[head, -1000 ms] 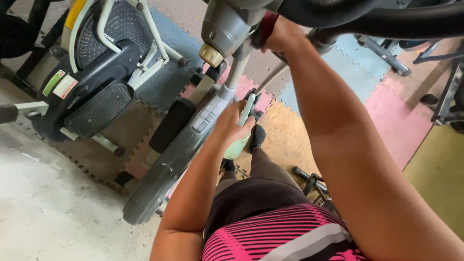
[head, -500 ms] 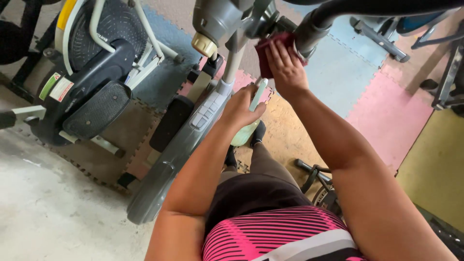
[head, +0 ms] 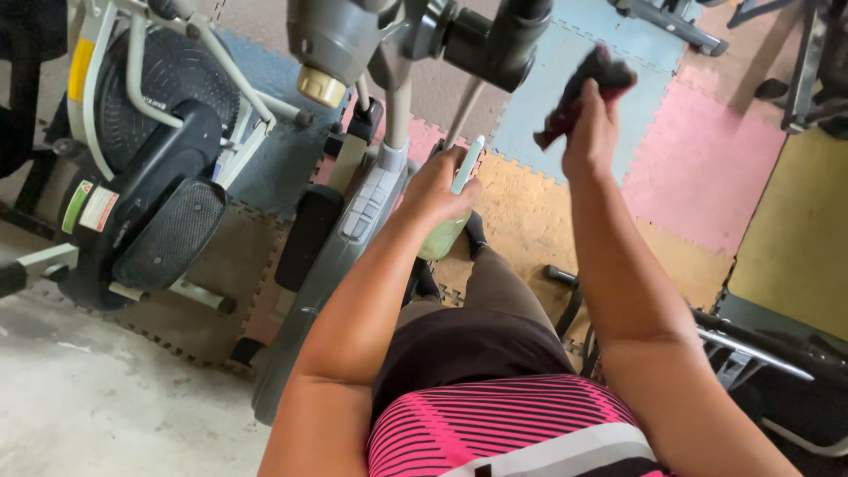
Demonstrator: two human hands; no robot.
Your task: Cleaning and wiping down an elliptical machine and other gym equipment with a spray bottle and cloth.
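Left hand has a closed grip on a pale green spray bottle, held low beside the grey exercise machine. Right hand has a closed grip on a dark red cloth, raised just right of the machine's black handlebar joint, above the coloured foam floor mats.

Mostly hidden inside the left hand: the pale green spray bottle, only trigger and lower body showing. Bunched and blurred in the right hand: the dark red cloth, folds unreadable. Cut off by the top edge: the grey exercise machine, upper part out of view.
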